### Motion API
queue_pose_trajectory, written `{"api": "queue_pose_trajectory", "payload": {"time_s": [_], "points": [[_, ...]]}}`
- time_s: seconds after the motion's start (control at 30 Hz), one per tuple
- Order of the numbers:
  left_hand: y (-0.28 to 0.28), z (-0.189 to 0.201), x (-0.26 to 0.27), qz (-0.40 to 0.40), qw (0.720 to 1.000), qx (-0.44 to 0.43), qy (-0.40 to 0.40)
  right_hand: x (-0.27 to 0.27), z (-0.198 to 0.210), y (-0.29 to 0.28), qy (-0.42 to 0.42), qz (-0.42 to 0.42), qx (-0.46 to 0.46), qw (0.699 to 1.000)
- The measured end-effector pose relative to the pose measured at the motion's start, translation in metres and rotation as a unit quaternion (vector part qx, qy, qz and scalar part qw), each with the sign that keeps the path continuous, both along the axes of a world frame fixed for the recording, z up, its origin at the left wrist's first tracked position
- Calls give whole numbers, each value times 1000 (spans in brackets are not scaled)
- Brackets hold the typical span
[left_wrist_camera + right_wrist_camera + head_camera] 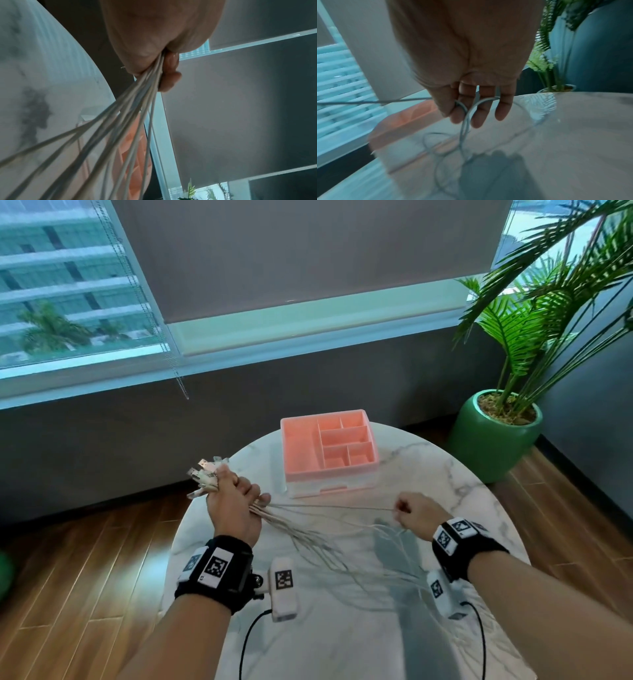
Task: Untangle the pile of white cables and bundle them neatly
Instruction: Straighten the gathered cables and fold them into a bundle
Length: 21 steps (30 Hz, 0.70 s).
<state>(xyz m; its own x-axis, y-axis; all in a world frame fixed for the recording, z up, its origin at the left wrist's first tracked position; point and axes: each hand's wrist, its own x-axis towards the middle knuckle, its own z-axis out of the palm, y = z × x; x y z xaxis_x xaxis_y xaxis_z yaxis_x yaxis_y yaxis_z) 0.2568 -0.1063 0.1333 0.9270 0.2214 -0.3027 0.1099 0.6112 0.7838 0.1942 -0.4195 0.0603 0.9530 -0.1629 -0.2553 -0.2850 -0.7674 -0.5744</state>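
**Above the counter: cables held at one end, one strand pulled sideways**

Above the left edge of the counter (445,474), the white cables (308,535) are held tight in the left hand (233,505), its fingers curled round them. The plug ends (205,474) stick up past the fist. From that grip the cables fan out to the right and down onto the counter. One strand (335,507) is pinched by the right hand (416,517) and stretched flat between both hands. The loose tails lie nearer the right hand, so combing is likely done by it. The pink box (329,453) sits behind.

Daylight from window (68,302); wrist views motion-blurred; edges distorted
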Motion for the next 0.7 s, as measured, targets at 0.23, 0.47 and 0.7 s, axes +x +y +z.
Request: {"api": "queue_pose_trajectory", "payload": {"time_s": [0.23, 0.47, 0.7], "points": [[4, -6, -1, -7, 998, 66, 2, 27, 50, -42, -172, -186, -99, 962], [10, 1, 6, 28, 999, 46, 1, 14, 60, -61, -120, -35, -204, 971], [21, -9, 15, 51, 997, 51, 4, -49, -11, -112, 127, -86, -147, 977]]}}
